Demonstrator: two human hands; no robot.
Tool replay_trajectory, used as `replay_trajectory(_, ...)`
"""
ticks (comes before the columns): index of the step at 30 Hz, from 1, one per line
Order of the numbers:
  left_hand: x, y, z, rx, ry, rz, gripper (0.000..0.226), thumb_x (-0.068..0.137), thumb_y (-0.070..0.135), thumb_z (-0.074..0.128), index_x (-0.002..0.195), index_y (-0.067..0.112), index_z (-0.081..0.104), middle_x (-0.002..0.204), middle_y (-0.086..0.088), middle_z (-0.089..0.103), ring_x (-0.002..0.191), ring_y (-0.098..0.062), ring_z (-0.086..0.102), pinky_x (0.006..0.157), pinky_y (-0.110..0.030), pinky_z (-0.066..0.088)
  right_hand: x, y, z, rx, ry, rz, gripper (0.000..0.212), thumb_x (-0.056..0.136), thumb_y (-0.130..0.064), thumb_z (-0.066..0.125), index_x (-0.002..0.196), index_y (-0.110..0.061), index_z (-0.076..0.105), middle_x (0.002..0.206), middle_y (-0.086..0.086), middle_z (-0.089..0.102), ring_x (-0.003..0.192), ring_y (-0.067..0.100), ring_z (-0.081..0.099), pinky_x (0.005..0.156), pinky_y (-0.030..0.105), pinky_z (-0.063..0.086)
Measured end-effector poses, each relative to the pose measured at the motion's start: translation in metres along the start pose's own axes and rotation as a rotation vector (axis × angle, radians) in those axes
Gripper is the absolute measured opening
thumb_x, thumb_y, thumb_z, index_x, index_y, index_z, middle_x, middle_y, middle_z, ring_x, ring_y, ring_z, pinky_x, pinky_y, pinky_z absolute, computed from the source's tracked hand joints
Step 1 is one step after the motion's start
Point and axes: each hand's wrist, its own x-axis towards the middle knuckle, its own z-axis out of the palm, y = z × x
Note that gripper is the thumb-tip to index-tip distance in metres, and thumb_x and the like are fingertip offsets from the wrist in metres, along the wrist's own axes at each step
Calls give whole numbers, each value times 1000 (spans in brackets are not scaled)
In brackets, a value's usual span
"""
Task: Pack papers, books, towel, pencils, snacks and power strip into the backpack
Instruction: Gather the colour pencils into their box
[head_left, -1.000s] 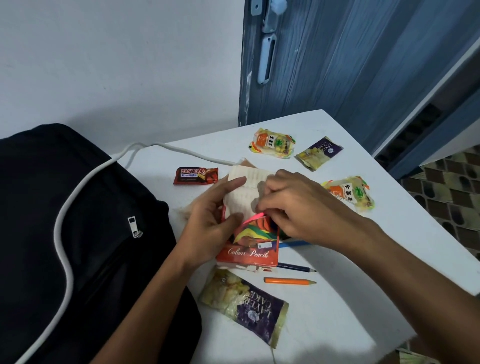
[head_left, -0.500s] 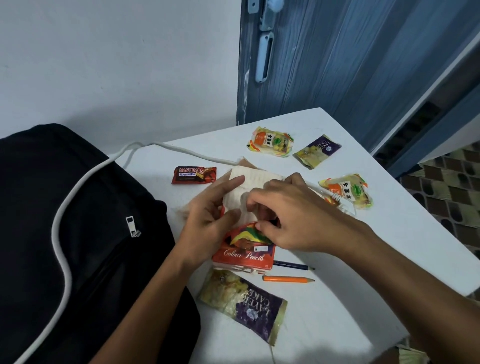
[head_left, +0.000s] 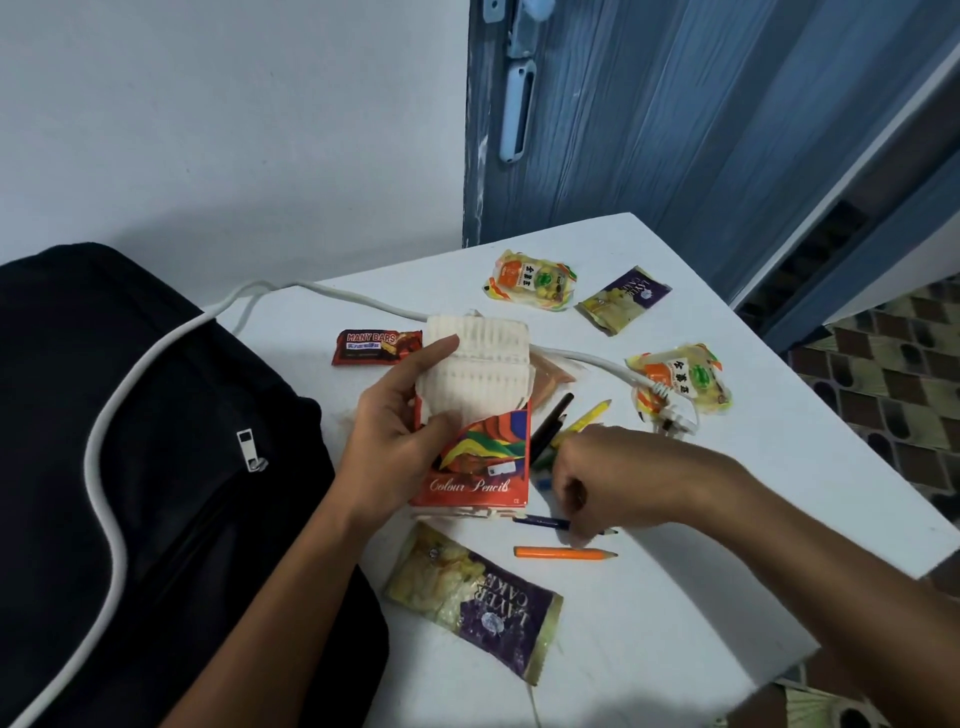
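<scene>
You are in the pencil step: loose pencils are being gathered back into their box before anything goes into the backpack (head_left: 130, 467), which lies shut at the counter's left edge. Your left hand (head_left: 400, 436) grips the pencil box (head_left: 478, 467) upright near the middle of the counter (head_left: 727, 597), thumb across its front, with the white inner tray (head_left: 478, 364) pulled up out of the top. Your right hand (head_left: 597, 483) is down on the counter just right of the box, fingers curled onto the blue pencil (head_left: 540, 521); whether it has pinched it clear of the surface I cannot tell. The orange pencil (head_left: 563, 553) lies just nearer you, and a few more pencils (head_left: 566, 421) lie between the box and the cord (head_left: 587, 358). Five snacks (head_left: 470, 597) remain scattered around. Next, I judge, you need to lift the blue pencil, line it up with a tray slot and slide it in, keeping the box steady
</scene>
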Motion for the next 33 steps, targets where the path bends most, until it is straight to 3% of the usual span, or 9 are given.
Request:
replay_trajectory(3, 0, -1, 1, -3, 7, -15, 57, 85, -20, 52, 120, 25, 56, 106, 11, 70, 91, -8, 68, 69, -23, 55, 4, 0, 6, -18, 17, 10, 30, 71, -19, 75, 51, -20, 53, 55, -5, 55, 56, 15, 55, 52, 27, 37)
replay_trajectory(7, -1, 0, 2, -19, -1, -23, 57, 85, -20, 52, 119, 25, 57, 104, 8, 69, 87, -8, 69, 66, -24, 56, 8, 0, 13, -95, 103, -14, 25, 71, -10, 64, 54, -16, 47, 61, 0, 52, 59, 19, 50, 50, 28, 33)
replay_trajectory(11, 0, 3, 2, -18, -18, -12, 56, 85, -18, 54, 122, 23, 55, 114, 8, 64, 94, -7, 68, 68, -21, 55, 6, -4, 9, -156, 142, -22, 4, 75, -12, 61, 76, -15, 64, 78, 1, 62, 69, 19, 56, 51, 28, 37)
replay_trajectory(17, -1, 6, 3, -29, -39, -11, 55, 85, -18, 55, 123, 22, 53, 119, 9, 60, 96, -5, 67, 68, -20, 54, -12, 0, -29, 80, -12, -21, 2, 72, -18, 68, 73, -18, 66, 72, -4, 64, 62, 12, 57, 56, 31, 45)
replay_trajectory(20, -1, 6, 3, -31, -48, -20, 57, 85, -20, 53, 126, 20, 52, 119, 8, 60, 96, -7, 67, 70, -24, 57, -25, 1, -59, 334, 132, -60, 12, 75, -11, 69, 68, -20, 64, 58, -13, 61, 47, 0, 50, 46, 17, 39)
replay_trajectory(22, -1, 4, 2, -41, -64, -18, 59, 84, -19, 55, 127, 20, 51, 118, 5, 63, 98, -11, 67, 73, -26, 57, -19, -1, -66, 392, 341, -102, 8, 76, -11, 70, 70, -15, 66, 56, -10, 61, 46, 0, 48, 47, 15, 36)
replay_trajectory(25, -1, 2, 2, -36, -88, 4, 58, 79, -6, 59, 130, 20, 51, 119, 5, 65, 103, -14, 66, 76, -27, 57, 0, -8, -60, 89, 579, -104, 5, 76, -25, 65, 78, -22, 68, 69, -9, 64, 62, 5, 54, 60, 29, 47)
replay_trajectory(30, 1, 4, 2, -129, -101, -36, 58, 74, -2, 49, 127, 20, 54, 109, 8, 70, 95, -16, 65, 75, -31, 55, 20, -21, -45, -169, 583, -163, 9, 81, -28, 58, 87, -27, 65, 89, -9, 57, 92, 15, 52, 68, 34, 46)
replay_trajectory(33, 2, 4, 0, -183, -94, -59, 59, 69, 13, 53, 127, 19, 56, 123, -2, 65, 115, -22, 60, 92, -36, 51, 25, -26, -39, -202, 574, -215, 12, 83, -23, 57, 91, -25, 66, 91, -6, 60, 95, 17, 52, 71, 37, 47)
